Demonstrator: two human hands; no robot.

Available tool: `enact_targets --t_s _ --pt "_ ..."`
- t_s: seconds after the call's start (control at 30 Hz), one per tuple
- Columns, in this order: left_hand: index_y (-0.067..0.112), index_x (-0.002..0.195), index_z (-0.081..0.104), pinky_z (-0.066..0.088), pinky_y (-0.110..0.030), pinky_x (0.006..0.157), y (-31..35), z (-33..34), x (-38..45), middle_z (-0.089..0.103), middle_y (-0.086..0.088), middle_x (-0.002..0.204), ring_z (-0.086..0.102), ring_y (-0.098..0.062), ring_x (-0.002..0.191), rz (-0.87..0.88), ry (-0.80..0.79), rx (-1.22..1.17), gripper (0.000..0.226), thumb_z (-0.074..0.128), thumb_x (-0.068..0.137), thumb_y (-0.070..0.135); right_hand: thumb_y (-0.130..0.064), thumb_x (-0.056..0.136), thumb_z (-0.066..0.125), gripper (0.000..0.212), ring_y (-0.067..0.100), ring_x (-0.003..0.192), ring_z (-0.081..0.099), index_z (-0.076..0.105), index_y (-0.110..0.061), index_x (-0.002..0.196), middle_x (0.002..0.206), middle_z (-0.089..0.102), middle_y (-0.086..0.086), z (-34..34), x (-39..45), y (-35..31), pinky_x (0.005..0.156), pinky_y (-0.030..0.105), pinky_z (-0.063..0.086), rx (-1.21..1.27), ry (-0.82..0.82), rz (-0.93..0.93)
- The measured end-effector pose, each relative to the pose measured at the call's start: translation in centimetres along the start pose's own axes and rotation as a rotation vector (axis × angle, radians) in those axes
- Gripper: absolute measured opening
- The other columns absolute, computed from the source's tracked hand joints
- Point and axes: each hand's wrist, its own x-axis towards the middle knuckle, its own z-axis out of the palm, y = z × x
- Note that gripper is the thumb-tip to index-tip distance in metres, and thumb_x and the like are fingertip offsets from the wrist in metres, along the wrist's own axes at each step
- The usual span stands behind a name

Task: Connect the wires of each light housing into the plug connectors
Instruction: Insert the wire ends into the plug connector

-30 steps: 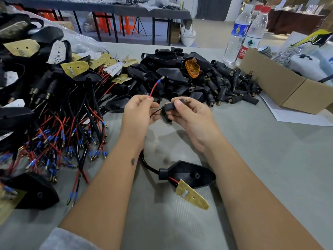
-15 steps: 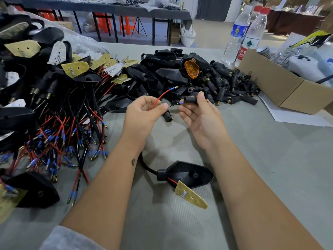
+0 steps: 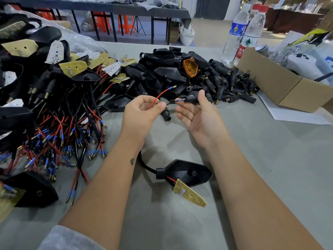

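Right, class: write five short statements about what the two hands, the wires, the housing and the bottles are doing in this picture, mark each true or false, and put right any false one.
1. The left hand pinches the red wire. True.
2. The right hand holds a black plug connector. True.
3. The red wire's tip is already inside that connector. False: the tip is free, above and left of it.
4. The housing near the forearms lies on the table with a yellow board sticking out. True.
5. The orange lens is in the cardboard box. False: it sits on the black pile left of the box.
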Motion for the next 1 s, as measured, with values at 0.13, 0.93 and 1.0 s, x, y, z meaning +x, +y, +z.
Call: enact_targets --t_s 0.13,0.93,1.0 --pt "0.016 0.084 0.062 0.038 -0.006 0.050 0.0 0.1 -0.1 0.062 0.008 0.069 0.053 0.007 0.053 0.009 -0.031 0.017 0.014 0.074 0.084 0.008 -0.033 0.103 0.047 0.032 0.020 0.066 0.070 0.059 -0.003 0.103 0.081 0.073 0.013 0.3 -0.3 0.4 0.060 0.028 0.056 -0.197 -0.060 -0.034" --pt "0.018 0.092 0.062 0.051 -0.033 0.083 0.2 0.7 0.3 0.065 0.001 0.080 0.061 -0.015 0.084 -0.021 -0.103 -0.278 0.022 0.045 0.101 0.009 -0.029 0.108 0.033 0.040 0.015 0.060 0.063 0.065 -0.006 0.099 0.080 0.069 0.010 1.2 -0.8 0.7 0.065 0.028 0.057 -0.321 -0.057 -0.043" --pt "0.022 0.093 0.061 0.050 -0.025 0.072 0.6 0.4 0.3 0.062 0.004 0.072 0.060 -0.012 0.074 -0.020 -0.108 -0.345 0.020 0.045 0.102 0.015 -0.029 0.107 0.034 0.041 0.015 0.058 0.063 0.065 -0.007 0.094 0.078 0.069 0.009 1.3 -0.7 0.6 0.064 0.028 0.057 -0.293 -0.038 -0.035"
